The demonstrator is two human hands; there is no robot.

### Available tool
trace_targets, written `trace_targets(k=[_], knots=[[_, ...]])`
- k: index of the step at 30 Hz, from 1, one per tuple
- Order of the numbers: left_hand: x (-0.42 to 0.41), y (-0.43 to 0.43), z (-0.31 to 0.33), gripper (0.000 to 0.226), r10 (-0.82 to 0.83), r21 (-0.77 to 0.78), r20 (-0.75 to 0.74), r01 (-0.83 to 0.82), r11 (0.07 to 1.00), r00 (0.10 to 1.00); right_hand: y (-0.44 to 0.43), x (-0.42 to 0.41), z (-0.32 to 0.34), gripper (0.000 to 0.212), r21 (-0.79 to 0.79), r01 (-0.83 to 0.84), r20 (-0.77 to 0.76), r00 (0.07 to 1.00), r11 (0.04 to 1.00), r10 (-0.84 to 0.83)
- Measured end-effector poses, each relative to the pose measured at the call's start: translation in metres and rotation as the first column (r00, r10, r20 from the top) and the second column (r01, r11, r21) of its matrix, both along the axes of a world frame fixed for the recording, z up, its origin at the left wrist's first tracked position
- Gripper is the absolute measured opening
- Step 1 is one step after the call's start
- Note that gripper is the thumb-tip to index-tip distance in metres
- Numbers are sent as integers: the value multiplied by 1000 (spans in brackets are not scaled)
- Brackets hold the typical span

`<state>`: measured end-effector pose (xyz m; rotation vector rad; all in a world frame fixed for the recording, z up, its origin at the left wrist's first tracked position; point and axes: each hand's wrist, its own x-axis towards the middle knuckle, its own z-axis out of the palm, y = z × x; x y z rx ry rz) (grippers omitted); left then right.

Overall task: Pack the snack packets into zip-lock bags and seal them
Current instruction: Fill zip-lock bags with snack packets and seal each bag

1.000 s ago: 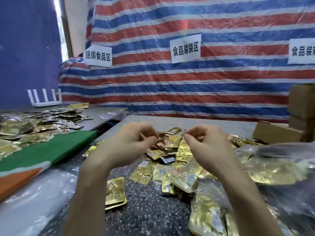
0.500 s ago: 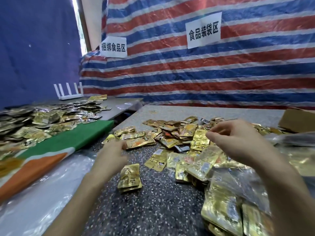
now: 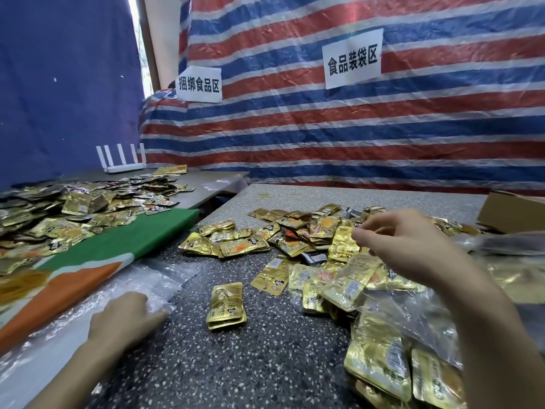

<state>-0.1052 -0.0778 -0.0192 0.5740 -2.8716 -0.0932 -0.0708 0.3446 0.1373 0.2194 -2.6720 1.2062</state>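
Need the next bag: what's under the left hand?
Crinkled clear plastic lies under the left hand, spread along the speckled table. The hand itself hides whether it grips a single bag.

Speckled tabletop (image 3: pixel 250 364) lies bare in front; packet heap (image 3: pixel 312 240) crowds the right.

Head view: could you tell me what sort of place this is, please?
Probably a makeshift food-packing station: paper zone signs taped to a striped tarpaulin, heaps of gold snack packets on a speckled table.
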Motion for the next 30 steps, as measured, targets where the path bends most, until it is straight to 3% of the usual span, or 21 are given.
trace_targets(k=[2,6,9,12,15,17,20,24,26,30], knots=[[0,0,-3,46,-12,25,34,11,1000,999,-1,1,1,14,9,-3,3,1000,1000,3],[1,2,-3,24,1,5,-70,-1,1000,998,-2,2,2,14,20,11,12,1000,1000,-12],[3,7,1,27,-1,59,-207,14,998,978,-1,4,3,14,12,17,10,1000,1000,-17],[9,26,25,26,-54,123,-484,129,984,874,-1,4,3,18,-8,16,4,1000,1000,-16],[17,63,70,13,-176,143,-685,367,919,707,-7,4,4,34,-97,14,-3,1000,995,-15],[23,95,99,6,-270,161,-772,587,793,576,-12,6,6,46,-203,22,9,1000,979,-21],[34,151,134,10,-437,22,-848,844,536,299,-16,11,9,60,-336,2,51,999,942,16],[34,207,164,13,-558,-212,-829,935,285,-18,-18,18,15,69,-447,-17,89,994,895,63],[30,224,172,12,-558,-188,-827,969,159,-69,-16,20,18,70,-501,7,93,995,866,46],[18,241,174,14,-627,98,-779,984,-151,-19,-6,22,22,67,-559,52,97,995,827,3]])
